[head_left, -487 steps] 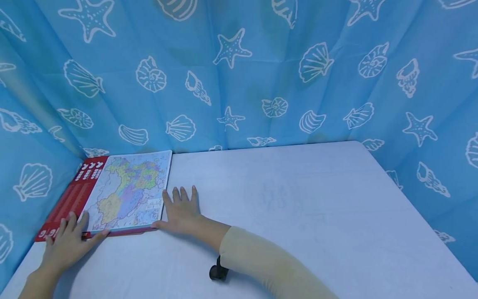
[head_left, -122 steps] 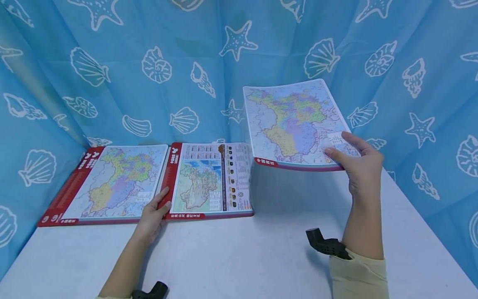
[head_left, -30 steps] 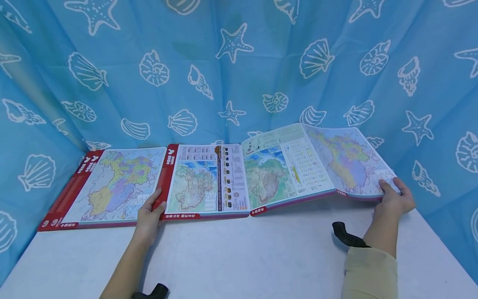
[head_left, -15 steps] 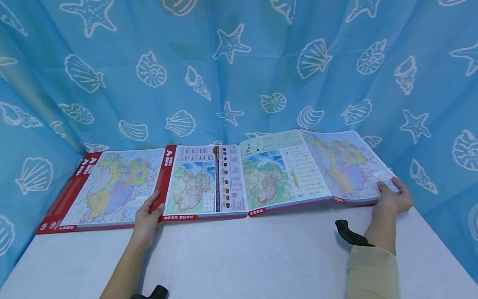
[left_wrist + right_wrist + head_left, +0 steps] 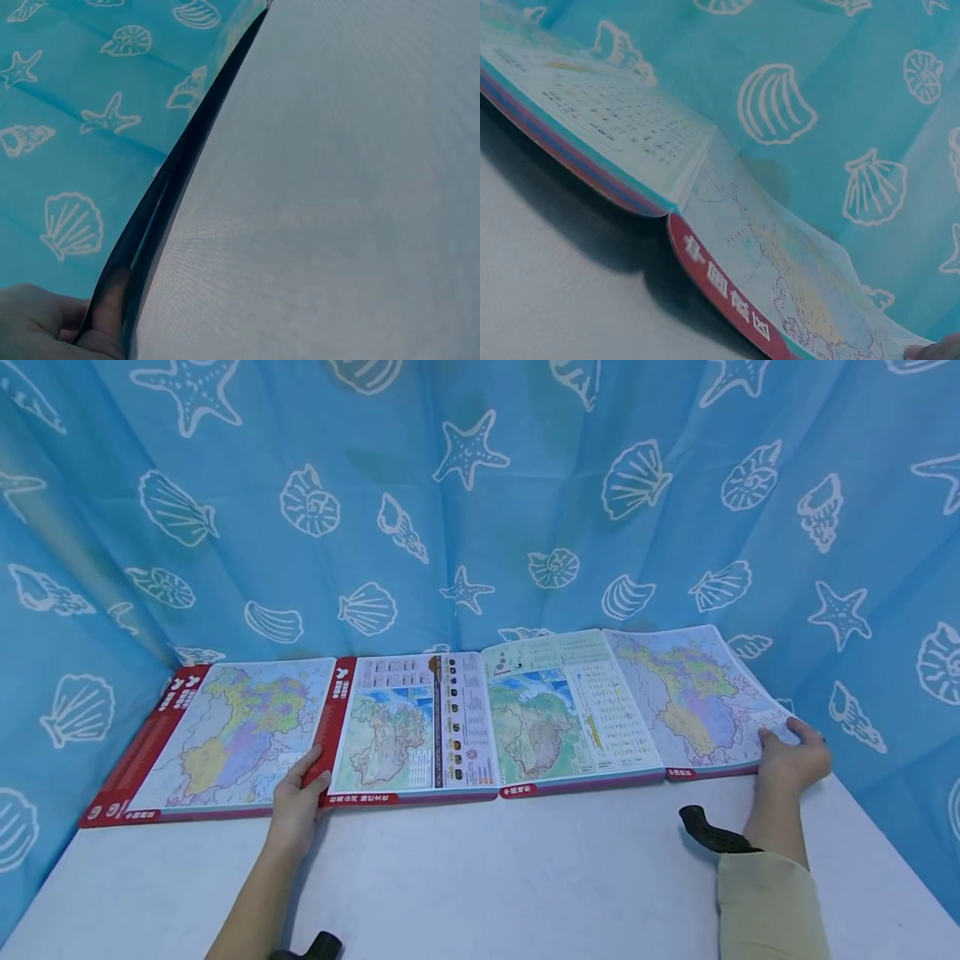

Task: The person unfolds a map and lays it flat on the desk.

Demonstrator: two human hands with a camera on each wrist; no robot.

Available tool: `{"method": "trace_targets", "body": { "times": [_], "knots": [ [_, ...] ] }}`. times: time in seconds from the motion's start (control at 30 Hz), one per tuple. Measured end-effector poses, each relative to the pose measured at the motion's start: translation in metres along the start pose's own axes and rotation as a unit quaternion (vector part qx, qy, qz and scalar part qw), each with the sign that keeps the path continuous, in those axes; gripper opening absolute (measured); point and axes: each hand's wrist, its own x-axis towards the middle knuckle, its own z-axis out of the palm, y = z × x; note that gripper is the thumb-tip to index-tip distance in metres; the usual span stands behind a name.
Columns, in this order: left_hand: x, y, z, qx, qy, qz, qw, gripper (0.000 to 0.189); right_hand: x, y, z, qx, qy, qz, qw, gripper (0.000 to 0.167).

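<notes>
Red runs down the left edge of the folding map (image 5: 536, 722), which lies spread in three panels along the far side of the table (image 5: 525, 877). The left and middle panels carry green relief maps with blue along the top and print to their right; the right panel's map is yellow, purple and green. At the fold between the middle and right panels, a dark shadow shows beneath the near edge.

The left hand (image 5: 295, 795) pinches the red edge close to its near corner, digits drawn together on the thin sheet. The right hand (image 5: 793, 760) pinches the right panel near its near right corner, thumb on the printed face; how its fingers lie underneath is hidden.

To the left lies a second map (image 5: 232, 735), a wide red band along its left side; its right edge runs just beside the folding map's red one, and whether they touch cannot be told. A beige sleeve (image 5: 772, 906) covers the right forearm, and a bent black device (image 5: 711, 833) sits at that wrist.

The table is pale and smooth. Behind it and at both sides hangs a blue curtain (image 5: 510, 518) printed with white shells and starfish, its folds dropping close behind the maps.
</notes>
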Motion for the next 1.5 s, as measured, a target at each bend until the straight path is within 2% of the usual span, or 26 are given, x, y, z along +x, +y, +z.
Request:
{"method": "trace_targets", "body": {
  "times": [0.17,0.37,0.63,0.93,1.17,1.33,1.5],
  "knots": [
    [-0.001,0.003,0.001,-0.001,0.03,-0.009,0.9995,0.058,0.0,0.001,0.0,-0.072,0.003,-0.019,0.9972,0.055],
    [-0.001,0.003,0.001,-0.002,0.05,-0.014,0.9986,0.059,-0.001,0.0,0.0,-0.065,0.013,-0.015,0.9977,0.055],
    [-0.005,0.004,0.0,0.028,0.1,0.047,0.9935,0.055,-0.002,0.001,-0.001,-0.044,0.007,0.0,0.999,0.055],
    [-0.006,0.004,0.0,0.064,0.13,0.07,0.987,0.061,-0.002,0.002,-0.001,-0.054,0.009,-0.004,0.9985,0.055],
    [-0.004,0.003,0.0,0.083,0.141,0.081,0.9832,0.06,-0.001,0.003,-0.002,-0.054,0.014,-0.01,0.9984,0.055],
    [-0.007,0.007,-0.002,0.07,0.141,0.096,0.9828,0.068,0.0,0.003,-0.002,-0.048,0.014,-0.007,0.9987,0.055],
    [-0.011,0.014,-0.012,0.081,0.12,0.102,0.9841,0.079,-0.002,0.002,-0.003,-0.042,0.012,-0.004,0.999,0.055]
  ]
}}
